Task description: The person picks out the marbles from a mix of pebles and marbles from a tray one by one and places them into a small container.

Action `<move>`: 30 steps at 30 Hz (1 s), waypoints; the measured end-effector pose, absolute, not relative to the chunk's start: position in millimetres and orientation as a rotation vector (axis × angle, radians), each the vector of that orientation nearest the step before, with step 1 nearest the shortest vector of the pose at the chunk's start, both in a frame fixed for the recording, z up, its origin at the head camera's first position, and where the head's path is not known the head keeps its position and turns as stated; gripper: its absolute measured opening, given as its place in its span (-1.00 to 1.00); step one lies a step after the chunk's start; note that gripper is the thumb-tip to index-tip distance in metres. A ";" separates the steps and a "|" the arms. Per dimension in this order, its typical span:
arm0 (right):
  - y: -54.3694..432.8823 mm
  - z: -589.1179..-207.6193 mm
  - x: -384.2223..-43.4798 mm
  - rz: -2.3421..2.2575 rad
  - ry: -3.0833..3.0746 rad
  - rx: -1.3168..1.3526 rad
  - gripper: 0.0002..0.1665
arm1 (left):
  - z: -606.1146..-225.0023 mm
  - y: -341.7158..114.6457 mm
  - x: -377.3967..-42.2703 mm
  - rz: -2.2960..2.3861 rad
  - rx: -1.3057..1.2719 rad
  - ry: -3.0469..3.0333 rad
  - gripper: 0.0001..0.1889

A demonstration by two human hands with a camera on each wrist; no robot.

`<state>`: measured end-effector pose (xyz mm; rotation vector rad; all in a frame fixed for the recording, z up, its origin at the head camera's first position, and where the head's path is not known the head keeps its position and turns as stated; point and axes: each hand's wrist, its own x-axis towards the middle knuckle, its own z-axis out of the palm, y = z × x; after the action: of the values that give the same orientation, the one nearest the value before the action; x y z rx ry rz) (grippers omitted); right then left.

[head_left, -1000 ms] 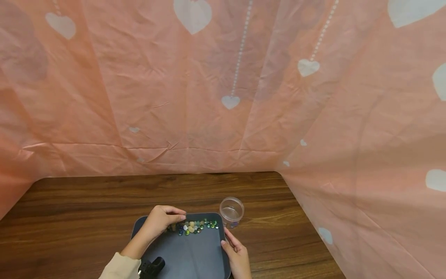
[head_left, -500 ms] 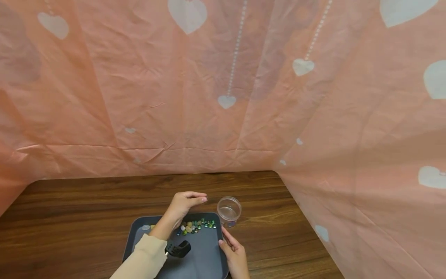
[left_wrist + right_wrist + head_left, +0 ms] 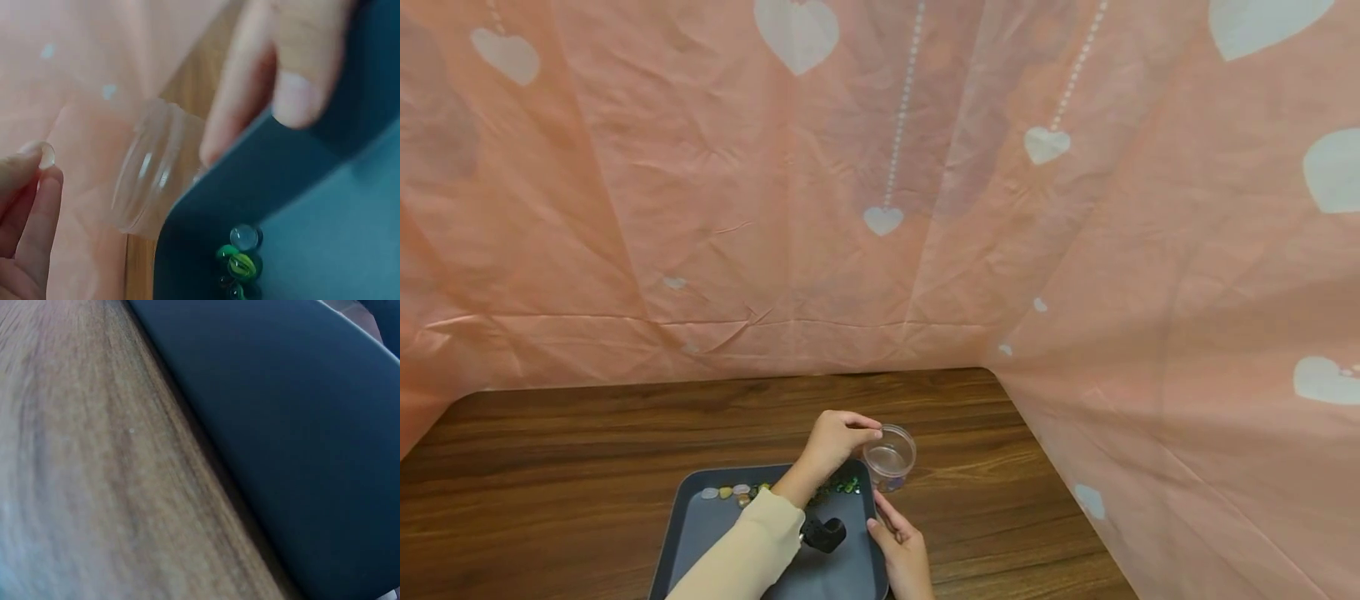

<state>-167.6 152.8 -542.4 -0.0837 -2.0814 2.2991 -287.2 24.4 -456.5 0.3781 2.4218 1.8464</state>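
My left hand [image 3: 835, 437] reaches across the dark grey tray [image 3: 703, 533], fingertips right at the rim of a clear round jar [image 3: 889, 460]. Between thumb and finger it pinches a small clear glass pebble [image 3: 47, 155], seen in the left wrist view. My right hand [image 3: 905, 554] grips the tray's right side, thumb over the rim and fingers outside. Green glass marbles [image 3: 852, 485] lie along the tray's far side, partly hidden behind the left wrist. Pale and yellow stones [image 3: 725, 492] lie toward its far left corner. Some purplish pieces show low in the jar.
The wooden table [image 3: 550, 483] carries the tray and jar, the jar just beyond the tray's far right corner. A pink curtain [image 3: 737, 208] with white hearts hangs behind and along the right. A dark strap [image 3: 825, 533] sits on the left wrist.
My left hand has lifted from the stones at the tray's far side and moved right to the jar, carrying the pebble. The right hand stays on the tray's side.
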 end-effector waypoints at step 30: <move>152.8 -543.1 -169.5 2.290 -2.080 -0.079 -0.41 | -468.0 25.5 -270.8 1.591 0.639 2.809 -0.92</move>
<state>-169.5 152.8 -543.1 -0.0788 -2.0801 2.2902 -270.8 25.5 -468.0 0.6389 2.8090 1.5914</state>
